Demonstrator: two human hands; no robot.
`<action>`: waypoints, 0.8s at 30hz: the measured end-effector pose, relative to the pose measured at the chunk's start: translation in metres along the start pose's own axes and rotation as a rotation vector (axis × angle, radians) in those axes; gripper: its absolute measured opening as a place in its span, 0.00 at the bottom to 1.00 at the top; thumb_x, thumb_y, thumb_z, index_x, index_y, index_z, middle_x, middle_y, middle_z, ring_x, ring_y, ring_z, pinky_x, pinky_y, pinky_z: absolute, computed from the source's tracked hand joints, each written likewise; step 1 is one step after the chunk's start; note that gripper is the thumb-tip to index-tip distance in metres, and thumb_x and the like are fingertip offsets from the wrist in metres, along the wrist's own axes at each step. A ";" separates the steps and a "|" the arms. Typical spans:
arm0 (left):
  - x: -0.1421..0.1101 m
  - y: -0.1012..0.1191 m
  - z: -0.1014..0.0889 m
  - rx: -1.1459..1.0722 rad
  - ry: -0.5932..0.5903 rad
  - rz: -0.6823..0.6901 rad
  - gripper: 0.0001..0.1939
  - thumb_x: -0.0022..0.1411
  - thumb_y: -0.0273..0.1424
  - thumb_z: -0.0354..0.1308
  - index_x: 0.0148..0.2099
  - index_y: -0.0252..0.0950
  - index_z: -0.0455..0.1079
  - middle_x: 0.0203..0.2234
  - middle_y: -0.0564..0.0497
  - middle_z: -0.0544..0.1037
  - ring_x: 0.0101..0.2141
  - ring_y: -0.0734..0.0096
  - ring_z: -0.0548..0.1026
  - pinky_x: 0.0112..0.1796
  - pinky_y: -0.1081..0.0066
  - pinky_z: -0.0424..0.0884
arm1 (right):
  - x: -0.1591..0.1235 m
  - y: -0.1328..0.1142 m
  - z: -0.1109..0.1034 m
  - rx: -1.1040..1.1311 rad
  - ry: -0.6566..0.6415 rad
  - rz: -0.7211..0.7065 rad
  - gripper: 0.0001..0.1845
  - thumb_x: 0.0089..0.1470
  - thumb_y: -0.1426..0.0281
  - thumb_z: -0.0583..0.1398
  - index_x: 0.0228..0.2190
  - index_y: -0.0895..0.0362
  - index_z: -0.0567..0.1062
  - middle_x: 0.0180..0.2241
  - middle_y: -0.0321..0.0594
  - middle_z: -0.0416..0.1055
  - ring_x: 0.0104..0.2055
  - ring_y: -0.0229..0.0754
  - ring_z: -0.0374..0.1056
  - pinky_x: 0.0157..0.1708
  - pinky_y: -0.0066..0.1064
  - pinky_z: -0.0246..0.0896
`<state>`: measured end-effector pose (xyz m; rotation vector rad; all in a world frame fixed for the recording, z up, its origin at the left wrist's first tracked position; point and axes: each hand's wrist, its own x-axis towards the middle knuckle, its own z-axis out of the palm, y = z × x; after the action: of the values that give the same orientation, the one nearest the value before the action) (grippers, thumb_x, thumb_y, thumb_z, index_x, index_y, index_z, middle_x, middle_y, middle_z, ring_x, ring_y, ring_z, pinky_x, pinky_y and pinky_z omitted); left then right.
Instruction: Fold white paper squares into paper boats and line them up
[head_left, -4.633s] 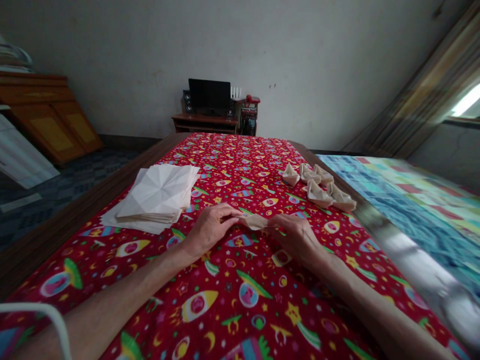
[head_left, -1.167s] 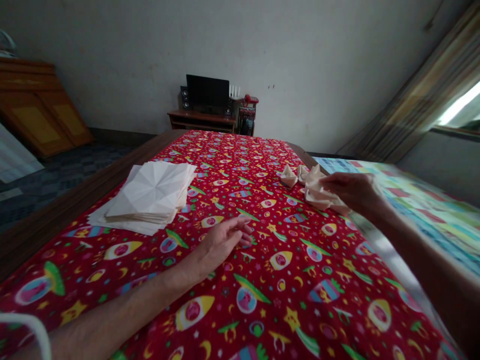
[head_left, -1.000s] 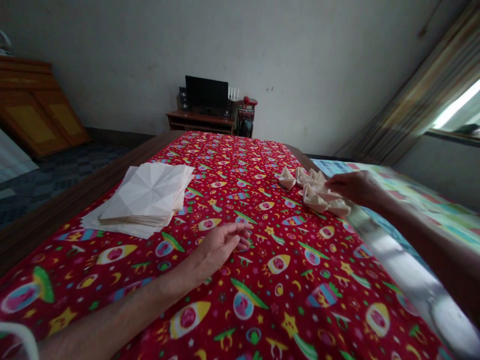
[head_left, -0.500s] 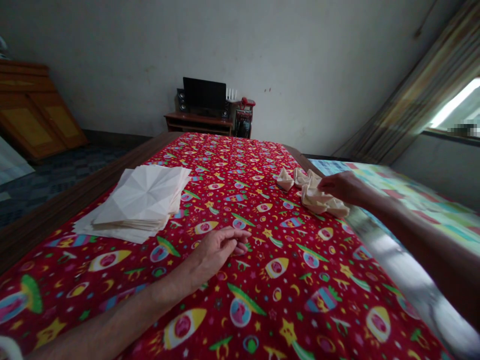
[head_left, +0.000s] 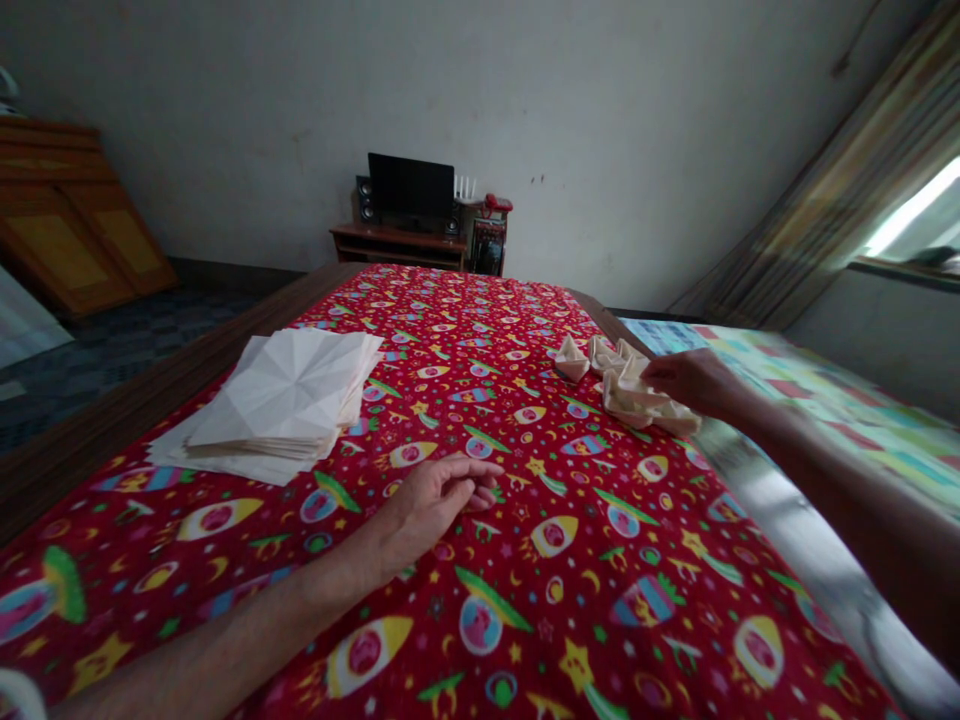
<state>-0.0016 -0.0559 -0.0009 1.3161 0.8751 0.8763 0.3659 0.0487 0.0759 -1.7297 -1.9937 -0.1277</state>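
Note:
My right hand (head_left: 694,382) rests its fingertips on a small cluster of folded cream paper boats (head_left: 626,385), near the far right side of the red printed cloth (head_left: 592,640). The pile hides part of the boats from each other, and my fingers cover one. My left hand (head_left: 439,503) lies on the cloth with loosely curled fingers, holding nothing. It is nearest to a stack of creased white paper sheets (head_left: 281,395), which sits apart on the left.
The cloth covers a table with a dark wooden edge (head_left: 161,395). A patterned quilt (head_left: 840,410) lies beyond its right side. Against the far wall stand a low wooden stand with a monitor (head_left: 411,186) and a wooden cabinet (head_left: 64,220).
Over the earlier frames, my right hand has moved from the middle of the cloth to the boat pile, and the paper piece held between my hands is gone. Over the last second my hands barely shift.

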 end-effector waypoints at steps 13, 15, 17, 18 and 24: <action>-0.002 0.000 -0.001 0.096 -0.024 0.027 0.14 0.58 0.27 0.51 0.43 0.32 0.75 0.32 0.47 0.76 0.31 0.71 0.76 0.36 0.71 0.73 | 0.008 -0.004 0.002 -0.187 -0.160 -0.041 0.07 0.42 0.82 0.61 0.24 0.62 0.79 0.22 0.41 0.75 0.23 0.30 0.64 0.26 0.25 0.50; 0.003 0.002 0.000 0.217 -0.054 0.105 0.16 0.59 0.25 0.49 0.43 0.33 0.75 0.33 0.47 0.76 0.32 0.71 0.75 0.35 0.72 0.73 | 0.008 -0.004 0.001 -0.202 -0.174 -0.037 0.08 0.43 0.81 0.60 0.25 0.63 0.79 0.22 0.41 0.75 0.23 0.30 0.64 0.26 0.25 0.50; 0.017 0.006 0.007 0.413 -0.086 0.264 0.17 0.58 0.23 0.47 0.43 0.35 0.75 0.34 0.47 0.75 0.33 0.70 0.75 0.36 0.71 0.72 | 0.008 -0.003 0.000 -0.217 -0.193 -0.040 0.08 0.45 0.81 0.58 0.25 0.64 0.79 0.22 0.41 0.74 0.23 0.30 0.64 0.26 0.25 0.50; 0.027 0.009 0.014 0.532 -0.115 0.366 0.18 0.58 0.22 0.47 0.44 0.37 0.75 0.35 0.48 0.76 0.36 0.68 0.74 0.40 0.69 0.72 | 0.008 -0.003 -0.001 -0.226 -0.202 -0.043 0.09 0.45 0.81 0.58 0.25 0.64 0.79 0.22 0.41 0.74 0.23 0.30 0.63 0.26 0.25 0.49; 0.120 0.003 0.082 0.834 -0.204 0.720 0.23 0.56 0.20 0.50 0.56 0.29 0.64 0.51 0.40 0.69 0.53 0.60 0.66 0.55 0.61 0.62 | 0.009 -0.006 -0.004 -0.312 -0.247 -0.074 0.10 0.45 0.80 0.57 0.23 0.61 0.78 0.22 0.40 0.74 0.22 0.33 0.63 0.24 0.24 0.49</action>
<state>0.1236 0.0187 0.0024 2.4988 0.6068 0.9157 0.3607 0.0545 0.0848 -1.9419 -2.3184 -0.2750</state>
